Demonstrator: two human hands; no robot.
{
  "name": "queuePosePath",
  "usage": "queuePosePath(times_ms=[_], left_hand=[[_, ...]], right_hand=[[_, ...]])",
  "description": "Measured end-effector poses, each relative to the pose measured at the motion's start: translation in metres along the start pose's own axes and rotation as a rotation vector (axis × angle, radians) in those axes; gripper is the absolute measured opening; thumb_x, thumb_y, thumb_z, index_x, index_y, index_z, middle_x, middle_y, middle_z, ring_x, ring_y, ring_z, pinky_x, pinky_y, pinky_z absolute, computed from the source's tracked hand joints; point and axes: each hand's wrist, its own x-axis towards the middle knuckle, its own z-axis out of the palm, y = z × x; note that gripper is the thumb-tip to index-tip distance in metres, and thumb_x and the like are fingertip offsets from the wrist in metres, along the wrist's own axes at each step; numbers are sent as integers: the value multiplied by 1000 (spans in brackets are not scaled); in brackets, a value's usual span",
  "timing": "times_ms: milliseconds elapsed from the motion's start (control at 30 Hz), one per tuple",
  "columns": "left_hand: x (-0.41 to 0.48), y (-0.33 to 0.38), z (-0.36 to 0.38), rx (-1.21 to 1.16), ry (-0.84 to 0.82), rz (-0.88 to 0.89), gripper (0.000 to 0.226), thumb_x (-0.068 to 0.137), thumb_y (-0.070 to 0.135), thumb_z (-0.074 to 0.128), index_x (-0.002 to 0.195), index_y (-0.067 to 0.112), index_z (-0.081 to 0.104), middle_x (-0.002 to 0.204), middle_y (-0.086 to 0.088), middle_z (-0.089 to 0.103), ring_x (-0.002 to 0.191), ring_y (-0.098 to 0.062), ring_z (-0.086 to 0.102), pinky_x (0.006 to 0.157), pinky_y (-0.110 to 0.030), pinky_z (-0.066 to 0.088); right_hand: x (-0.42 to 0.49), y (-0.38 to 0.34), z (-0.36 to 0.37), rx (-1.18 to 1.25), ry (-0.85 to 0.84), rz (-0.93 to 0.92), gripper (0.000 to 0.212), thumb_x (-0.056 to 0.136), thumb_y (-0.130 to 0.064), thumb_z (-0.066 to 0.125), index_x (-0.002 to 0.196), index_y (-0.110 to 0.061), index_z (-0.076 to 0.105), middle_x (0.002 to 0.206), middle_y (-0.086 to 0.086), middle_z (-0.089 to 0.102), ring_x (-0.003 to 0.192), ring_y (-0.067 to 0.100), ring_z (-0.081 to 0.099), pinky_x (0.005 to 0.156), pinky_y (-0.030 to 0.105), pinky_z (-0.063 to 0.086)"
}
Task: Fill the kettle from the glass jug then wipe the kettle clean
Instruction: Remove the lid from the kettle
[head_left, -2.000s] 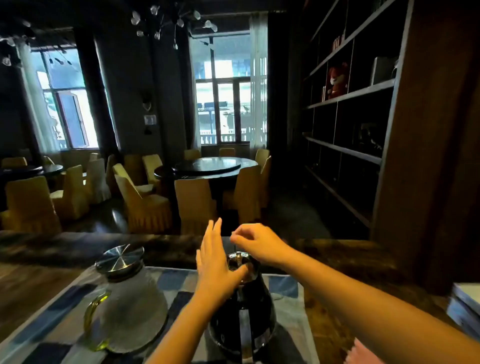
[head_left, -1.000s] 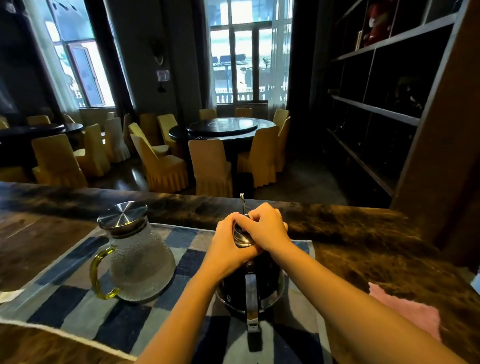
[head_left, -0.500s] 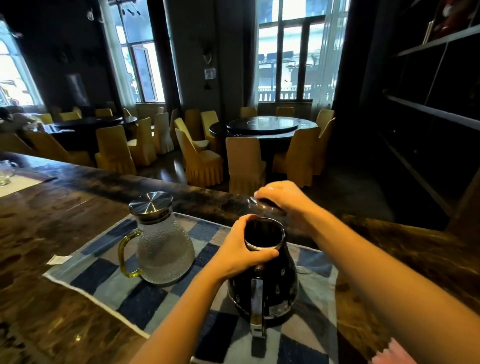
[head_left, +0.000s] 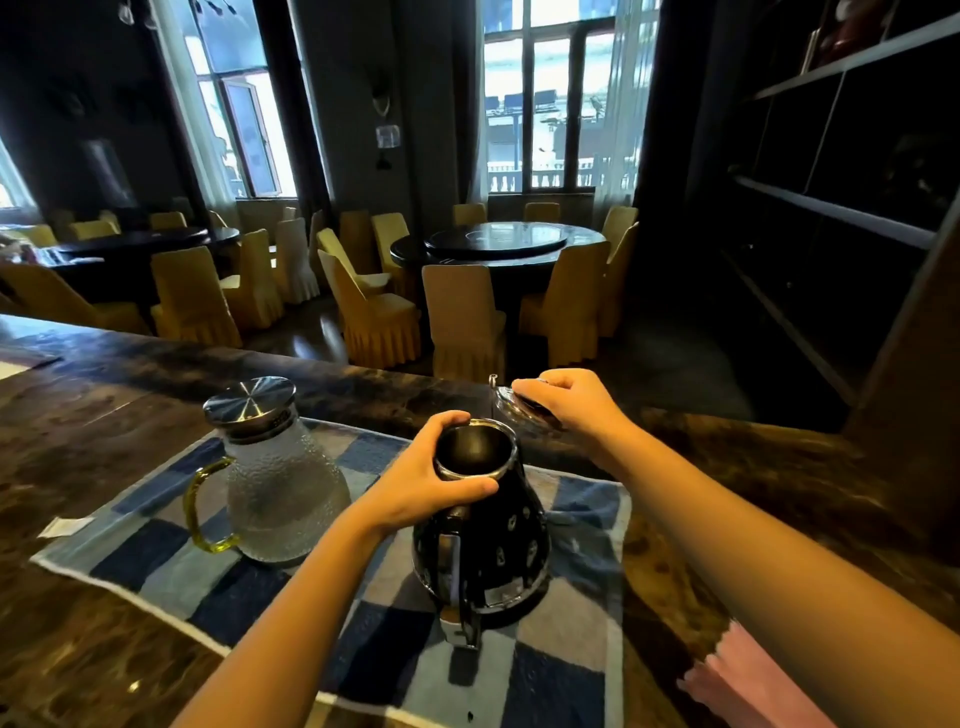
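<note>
Filling is not yet begun. At frame centre, the left hand (head_left: 421, 488) is curling its fingers (head_left: 449, 420) round the uncovered kettle (head_left: 483, 551), while the right hand (head_left: 576, 405) is pinching the lid (head_left: 511, 409) just beyond. The next move is probably parking the lid and lifting the jug (head_left: 280, 483), centre-left.

Looks like a restaurant dining hall: round tables (head_left: 511, 243) ringed with yellow-covered chairs (head_left: 465, 322), seen from behind a dark counter (head_left: 130, 395).

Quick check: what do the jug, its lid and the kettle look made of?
Jug: apparently clear glass, dimpled texture, see-through. Jug lid: brushed metal, radial sheen. Kettle: glossy dark body, glass or enamel, unclear; bright metal rim.
</note>
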Motion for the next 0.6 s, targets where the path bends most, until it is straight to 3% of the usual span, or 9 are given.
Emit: queuePosePath(times_ms=[133, 300, 500, 600], left_hand=[[0, -2, 1, -20, 8, 2, 84, 70, 23, 81, 138, 29, 31, 128, 7, 49, 115, -6, 52, 91, -15, 43], [1, -3, 2, -27, 12, 6, 82, 71, 21, 80, 137, 29, 31, 123, 10, 49, 111, -4, 52, 87, -14, 43], [-1, -1, 1, -38, 13, -4, 81, 71, 19, 79, 137, 28, 33, 126, 8, 50, 110, -2, 52, 84, -13, 45], [-1, -1, 0, -43, 11, -11, 83, 70, 23, 81, 138, 28, 33, 129, 5, 50, 112, -4, 52, 86, -15, 44]], right_hand=[[-6, 47, -32, -194, 99, 8, 42, 82, -32, 70, 61, 3, 60, 64, 20, 55, 63, 21, 52, 58, 31, 42], [-25, 105, -72, -534, 185, 83, 45, 83, -40, 69, 47, -18, 56, 52, -5, 57, 55, 11, 55, 55, 29, 43], [-41, 138, -92, -751, 187, 239, 45, 83, -50, 65, 52, -19, 61, 65, -5, 63, 72, 13, 60, 75, 37, 49], [-41, 145, -93, -777, 178, 246, 45, 84, -50, 64, 53, -18, 61, 66, -5, 62, 73, 12, 59, 77, 36, 46]])
